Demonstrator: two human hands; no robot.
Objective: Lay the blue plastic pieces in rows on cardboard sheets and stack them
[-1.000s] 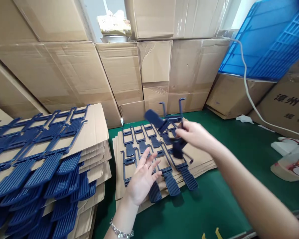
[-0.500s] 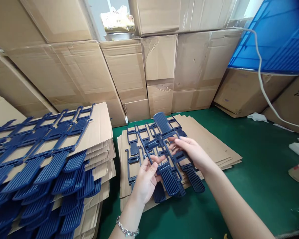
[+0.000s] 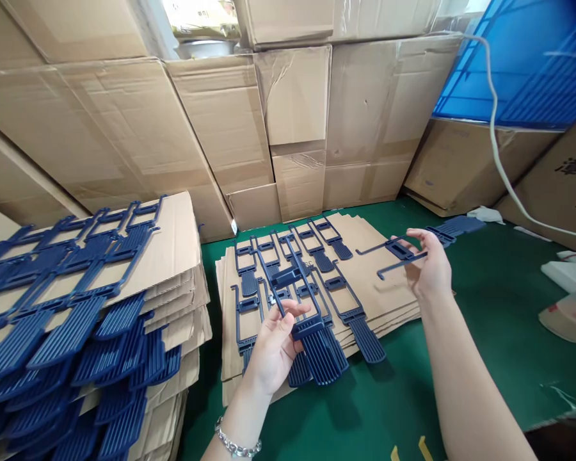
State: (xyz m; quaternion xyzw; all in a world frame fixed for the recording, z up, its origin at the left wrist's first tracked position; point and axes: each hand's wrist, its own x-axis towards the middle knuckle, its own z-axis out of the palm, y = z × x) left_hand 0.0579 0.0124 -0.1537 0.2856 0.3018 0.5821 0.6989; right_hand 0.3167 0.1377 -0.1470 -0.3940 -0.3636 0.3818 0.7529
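Note:
My left hand (image 3: 279, 339) is closed on a dark blue plastic frame with a ribbed paddle end (image 3: 320, 355), held tilted above the cardboard stack. My right hand (image 3: 429, 266) grips another dark blue plastic frame (image 3: 399, 248) out to the right, its two hooked rods pointing left and its flat paddle pointing away to the right. Beneath and between the hands, several similar frames (image 3: 348, 298) lie in rows on cardboard sheets (image 3: 381, 282). The left hand and its piece hide some of them.
At left stands a taller stack of cardboard sheets (image 3: 180, 240) layered with blue frames (image 3: 67, 320). Taped cartons (image 3: 365, 109) wall off the back. A blue crate (image 3: 523, 70) and a white cable (image 3: 496, 141) are at right, above the green tabletop (image 3: 489, 326).
The two frames, crossed together earlier, are now apart. My right hand has carried one to the right and turned it, while my left hand keeps the other nearly in place. The view has shifted slightly.

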